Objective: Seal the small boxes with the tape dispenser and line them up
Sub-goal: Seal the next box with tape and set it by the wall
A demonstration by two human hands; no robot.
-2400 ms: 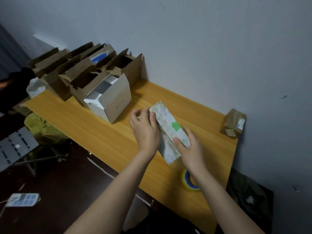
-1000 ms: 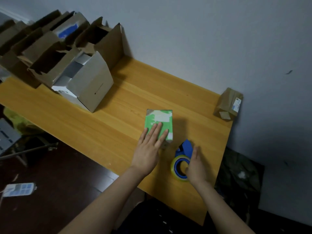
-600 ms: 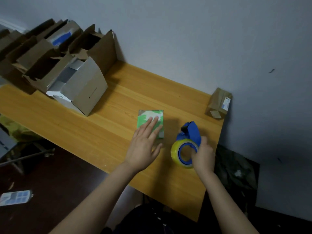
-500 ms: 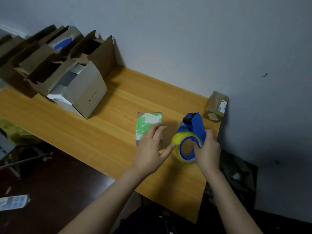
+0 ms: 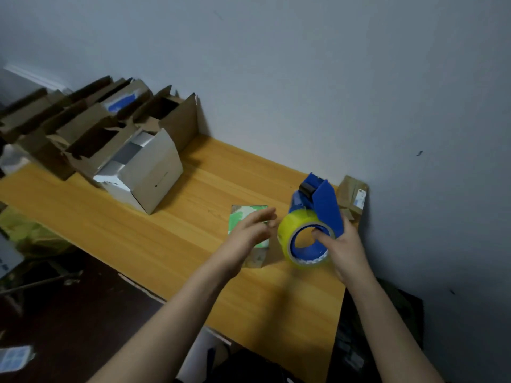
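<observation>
Blue tape dispenser (image 5: 326,205), one, gripped by right hand (image 5: 343,243); left hand (image 5: 249,233) hangs relaxed over one green box (image 5: 242,214).

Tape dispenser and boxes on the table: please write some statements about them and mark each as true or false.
1. The right hand holds the tape dispenser. True.
2. The left hand grips the green box. False: its fingers are straight, not curled round it.
3. A small brown box stands beside the wall. True.
4. The tape roll is red. False: it is yellow.
5. The cardboard boxes at the left are sealed. False: their flaps stand open.
</observation>
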